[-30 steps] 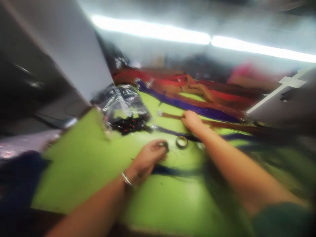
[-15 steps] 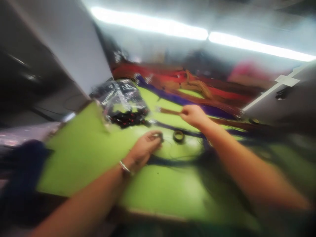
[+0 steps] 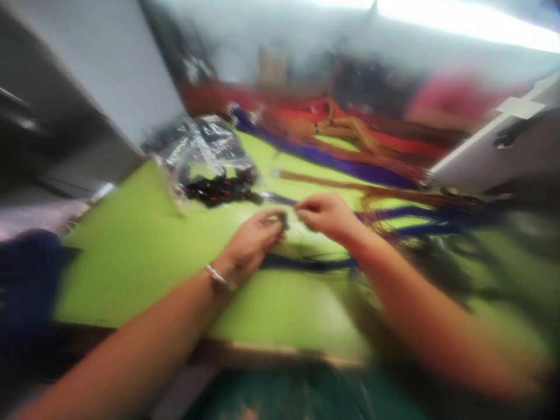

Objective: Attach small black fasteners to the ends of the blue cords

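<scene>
Over the green table [image 3: 280, 318], my left hand [image 3: 251, 239] is closed with a small dark piece [image 3: 282, 220] at its fingertips; blur hides its exact kind. Just right of it, my right hand [image 3: 326, 214] is pinched, and whatever its fingers hold is too small and smeared to name. A narrow gap separates the two hands. Beyond them lies a thin bundle of brown wires [image 3: 315, 179]. Blue wires [image 3: 306, 264] run along the table beneath the hands, and another blue bundle [image 3: 411, 211] extends to the right.
A clear plastic bag [image 3: 205, 146] with several small black and red parts [image 3: 221, 189] lies at the back left. Purple wires [image 3: 315, 154] and orange-brown wires [image 3: 345, 131] stretch across the back. A grey panel [image 3: 126, 70] stands at left. Someone in pink [image 3: 450, 96] is beyond the table.
My right hand has come away from the brown wires, down and left to beside my left hand. The brown bundle lies on the table. The black tape roll is now hidden. The view has tilted down.
</scene>
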`<state>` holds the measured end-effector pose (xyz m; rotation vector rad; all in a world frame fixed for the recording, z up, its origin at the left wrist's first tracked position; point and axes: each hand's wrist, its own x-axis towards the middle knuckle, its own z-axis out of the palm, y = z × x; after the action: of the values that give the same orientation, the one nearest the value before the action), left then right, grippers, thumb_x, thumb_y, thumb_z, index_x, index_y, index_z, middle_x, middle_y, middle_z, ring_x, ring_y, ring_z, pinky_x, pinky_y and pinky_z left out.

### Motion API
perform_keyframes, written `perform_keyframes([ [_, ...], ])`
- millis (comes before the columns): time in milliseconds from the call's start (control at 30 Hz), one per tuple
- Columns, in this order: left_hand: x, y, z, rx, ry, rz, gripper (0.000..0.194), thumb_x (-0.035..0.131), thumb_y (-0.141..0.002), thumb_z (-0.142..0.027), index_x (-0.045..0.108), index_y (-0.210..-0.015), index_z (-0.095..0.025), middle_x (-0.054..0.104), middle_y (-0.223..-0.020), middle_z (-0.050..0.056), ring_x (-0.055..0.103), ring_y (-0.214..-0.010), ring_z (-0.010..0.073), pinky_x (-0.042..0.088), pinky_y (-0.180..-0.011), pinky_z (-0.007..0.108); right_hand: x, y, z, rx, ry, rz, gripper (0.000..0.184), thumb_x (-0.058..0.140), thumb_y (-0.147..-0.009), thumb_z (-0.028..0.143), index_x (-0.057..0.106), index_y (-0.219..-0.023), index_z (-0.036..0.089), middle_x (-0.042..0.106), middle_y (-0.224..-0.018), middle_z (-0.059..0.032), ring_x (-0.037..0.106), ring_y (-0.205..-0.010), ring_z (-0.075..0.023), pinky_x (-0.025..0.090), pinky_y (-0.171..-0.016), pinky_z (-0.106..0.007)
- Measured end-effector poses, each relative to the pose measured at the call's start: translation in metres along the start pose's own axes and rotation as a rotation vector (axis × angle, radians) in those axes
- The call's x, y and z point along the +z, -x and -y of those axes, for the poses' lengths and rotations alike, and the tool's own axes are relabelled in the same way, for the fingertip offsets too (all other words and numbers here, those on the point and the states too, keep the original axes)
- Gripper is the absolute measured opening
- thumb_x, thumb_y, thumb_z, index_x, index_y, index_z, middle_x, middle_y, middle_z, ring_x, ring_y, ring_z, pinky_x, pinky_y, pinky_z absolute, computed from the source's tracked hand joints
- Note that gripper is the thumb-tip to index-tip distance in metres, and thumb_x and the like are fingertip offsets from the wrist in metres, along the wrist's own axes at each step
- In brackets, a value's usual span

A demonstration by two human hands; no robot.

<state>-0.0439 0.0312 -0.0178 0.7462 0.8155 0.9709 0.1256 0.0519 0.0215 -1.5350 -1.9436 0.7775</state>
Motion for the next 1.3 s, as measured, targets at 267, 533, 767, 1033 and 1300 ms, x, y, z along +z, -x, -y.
perform_keyframes([
  [267,0.001,-0.001,0.005,-0.053,0.033,0.102,0.034,0.071,-0.07,-0.014,0.063,-0.103,-0.014,0.062,-0.083,0.004,0.055,-0.062,0.0069,0.046,-0.058,0.018,0.011,0.031,-0.008,-0.065,0.115,-0.227,0.014,0.055,-0.074,0.02,0.069,-0.072,0.018,0.066,-0.067,0.0009,0.053,-0.06,-0.0098,0.036,-0.059,-0.022],
  [533,-0.001,-0.003,0.009,-0.07,0.055,0.111,0.033,0.068,-0.072,-0.012,0.062,-0.105,-0.013,0.062,-0.084,0.005,0.054,-0.061,0.0056,0.046,-0.058,0.017,0.011,0.035,-0.009,-0.103,0.257,-0.234,0.012,0.053,-0.075,0.02,0.063,-0.068,0.018,0.063,-0.068,-0.0005,0.05,-0.062,-0.0112,0.032,-0.06,-0.023],
  [767,-0.001,-0.002,0.008,-0.087,0.029,0.1,0.032,0.068,-0.073,-0.013,0.061,-0.104,-0.013,0.063,-0.084,0.005,0.056,-0.062,0.0065,0.047,-0.059,0.017,0.016,0.038,-0.01,-0.19,0.475,-0.289,0.012,0.05,-0.078,0.021,0.059,-0.07,0.018,0.062,-0.071,-0.0028,0.048,-0.065,-0.0139,0.029,-0.06,-0.025],
  [1033,0.002,0.0,0.011,0.006,-0.149,0.063,0.036,0.072,-0.069,-0.017,0.061,-0.103,-0.014,0.065,-0.087,0.005,0.059,-0.066,0.0088,0.048,-0.063,0.021,0.016,0.039,-0.01,-0.182,0.54,-0.256,0.01,0.05,-0.077,0.022,0.058,-0.071,0.018,0.062,-0.071,-0.0037,0.047,-0.064,-0.0144,0.026,-0.058,-0.026],
  [1300,0.0,0.001,0.014,0.058,-0.191,0.063,0.036,0.073,-0.069,-0.02,0.062,-0.103,-0.015,0.065,-0.088,0.005,0.059,-0.067,0.0096,0.049,-0.065,0.023,0.016,0.038,-0.011,-0.108,0.503,-0.208,0.01,0.051,-0.077,0.022,0.059,-0.074,0.018,0.063,-0.072,-0.0019,0.047,-0.062,-0.0132,0.025,-0.056,-0.025],
])
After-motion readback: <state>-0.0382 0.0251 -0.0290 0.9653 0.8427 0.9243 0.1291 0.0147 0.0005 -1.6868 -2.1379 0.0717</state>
